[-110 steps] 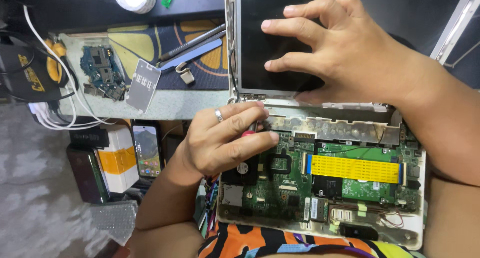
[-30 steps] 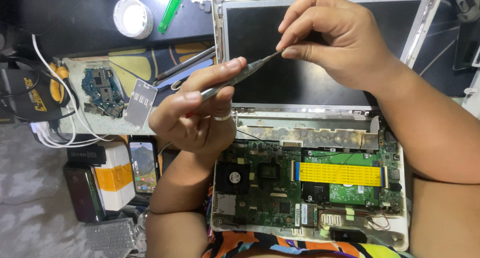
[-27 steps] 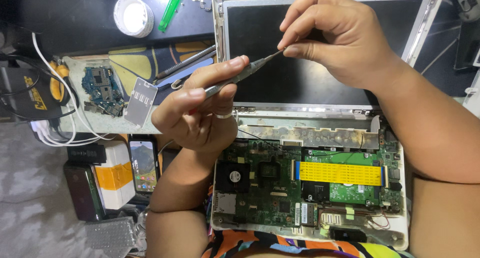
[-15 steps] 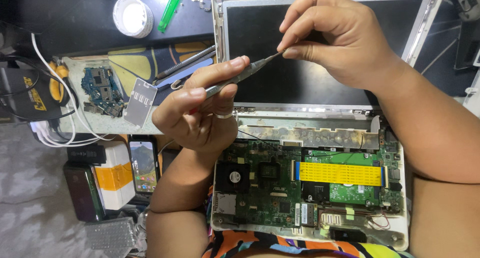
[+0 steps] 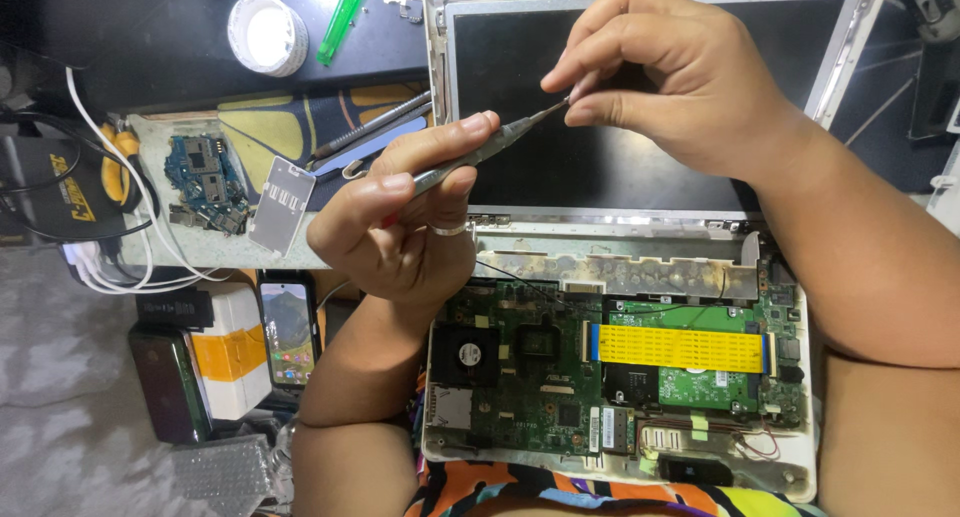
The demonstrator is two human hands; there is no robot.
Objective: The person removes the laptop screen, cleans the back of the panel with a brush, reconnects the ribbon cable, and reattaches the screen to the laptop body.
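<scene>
A cluttered dark workbench (image 5: pixel 130 37) carries an opened white laptop with bare green motherboard (image 5: pixel 560 397). Above its black screen (image 5: pixel 640 147), the left hand (image 5: pixel 400 227) grips a slim grey metal screwdriver (image 5: pixel 480 155); the right hand (image 5: pixel 680 77) pinches its tip at two o'clock; a white tape roll (image 5: pixel 265 32) sits at ten o'clock

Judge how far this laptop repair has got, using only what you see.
Done: the white opened laptop shows its green circuit board bare. In hand: the left hand holds a slim grey metal screwdriver; the right hand pinches its tip. Left: board uncovered.
</scene>
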